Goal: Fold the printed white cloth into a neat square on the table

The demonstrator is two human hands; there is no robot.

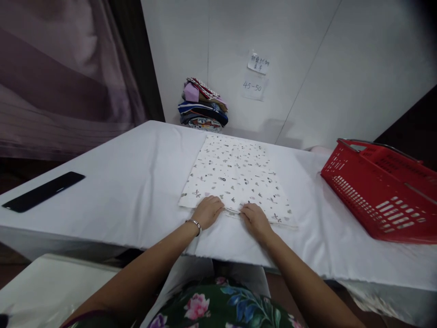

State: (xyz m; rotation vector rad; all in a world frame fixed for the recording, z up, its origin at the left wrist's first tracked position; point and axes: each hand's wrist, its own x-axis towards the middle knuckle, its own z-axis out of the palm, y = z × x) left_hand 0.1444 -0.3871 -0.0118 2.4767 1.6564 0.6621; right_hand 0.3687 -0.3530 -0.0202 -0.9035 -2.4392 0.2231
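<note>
Left hand (209, 212) and right hand (254, 220) are both pinching the near edge of the printed cloth (235, 173), which lies pretty flat on the worktop (119, 191). Red basket (370, 200)'s right of the cloth, black slab (44, 191) well left, fabric pile (204, 107) behind.

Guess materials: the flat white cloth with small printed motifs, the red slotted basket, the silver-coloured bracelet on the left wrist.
Flat white cloth: thin fabric, matte; it bunches softly at the pinched near edge. Fibre can't be told.
Red slotted basket: probably moulded plastic, slight sheen; even colour, regular cut-outs.
Silver-coloured bracelet: likely metal, polished; small bright highlights.
</note>
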